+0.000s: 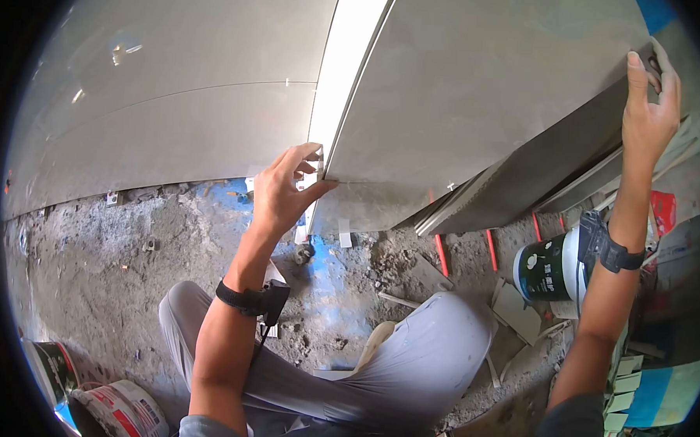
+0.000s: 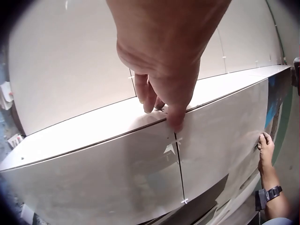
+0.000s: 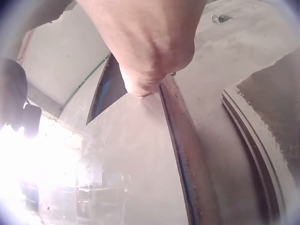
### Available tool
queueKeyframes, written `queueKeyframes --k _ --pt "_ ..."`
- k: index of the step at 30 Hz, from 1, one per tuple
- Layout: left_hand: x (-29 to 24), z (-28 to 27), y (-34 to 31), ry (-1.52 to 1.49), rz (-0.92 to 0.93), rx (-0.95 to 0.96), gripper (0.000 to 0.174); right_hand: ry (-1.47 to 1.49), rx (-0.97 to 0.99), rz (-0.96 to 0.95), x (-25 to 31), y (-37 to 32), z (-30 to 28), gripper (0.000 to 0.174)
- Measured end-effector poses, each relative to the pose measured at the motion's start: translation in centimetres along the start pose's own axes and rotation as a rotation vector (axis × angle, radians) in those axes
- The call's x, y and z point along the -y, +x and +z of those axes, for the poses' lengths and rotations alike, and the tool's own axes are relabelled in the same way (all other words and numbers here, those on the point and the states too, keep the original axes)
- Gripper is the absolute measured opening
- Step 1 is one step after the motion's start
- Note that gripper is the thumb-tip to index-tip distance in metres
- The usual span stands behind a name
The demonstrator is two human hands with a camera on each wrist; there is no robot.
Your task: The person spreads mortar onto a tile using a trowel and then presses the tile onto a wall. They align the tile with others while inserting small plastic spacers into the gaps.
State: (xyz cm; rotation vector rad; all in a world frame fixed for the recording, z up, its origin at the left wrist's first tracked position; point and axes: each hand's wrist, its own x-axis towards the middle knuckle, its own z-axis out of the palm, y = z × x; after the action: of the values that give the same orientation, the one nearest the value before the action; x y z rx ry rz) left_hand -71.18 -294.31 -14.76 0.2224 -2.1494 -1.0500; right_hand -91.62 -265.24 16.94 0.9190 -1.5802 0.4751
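A large grey tile (image 1: 481, 76) stands beside a bright white ledge (image 1: 356, 47). My left hand (image 1: 283, 186) is at its near left corner, thumb on the tile joint, the other fingers bent over the ledge. In the left wrist view the left thumb touches the front tile (image 2: 220, 126) just above a white spacer (image 2: 177, 141). At the tile's far right edge my right hand (image 1: 653, 114) grips it, thumb on the face, fingers partly hidden past the edge. The right wrist view shows the right hand (image 3: 150, 51) over the tile's corner (image 3: 131, 154), its fingertips hidden.
Dark-edged slabs (image 1: 516, 175) lean below the tile at the right, near red rods (image 1: 441, 255). A bucket (image 1: 547, 268) lies beside the right forearm. More buckets (image 1: 127, 413) stand at the lower left. Rubble covers the floor (image 1: 129, 263), with broken tile pieces (image 1: 516, 312) by the knee.
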Motion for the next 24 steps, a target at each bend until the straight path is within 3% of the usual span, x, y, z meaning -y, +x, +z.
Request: queueKeyframes --k 12,14,20,24 --pt "-0.2 -0.9 0.0 -0.043 -0.036 0.092 0.055 -0.002 0.048 0.054 0.2 0.2 -0.1 0.049" --pt "-0.2 -0.9 -0.1 -0.044 -0.037 0.086 0.054 -0.042 -0.007 -0.084 0.1 0.5 0.0 0.052" --pt "-0.3 -0.9 0.1 -0.079 -0.044 0.069 0.054 -0.047 0.026 -0.019 0.2 0.5 0.3 0.055" --pt "-0.3 -1.0 0.2 -0.106 -0.084 0.088 0.054 -0.136 0.049 -0.025 -0.1 0.5 0.2 0.049"
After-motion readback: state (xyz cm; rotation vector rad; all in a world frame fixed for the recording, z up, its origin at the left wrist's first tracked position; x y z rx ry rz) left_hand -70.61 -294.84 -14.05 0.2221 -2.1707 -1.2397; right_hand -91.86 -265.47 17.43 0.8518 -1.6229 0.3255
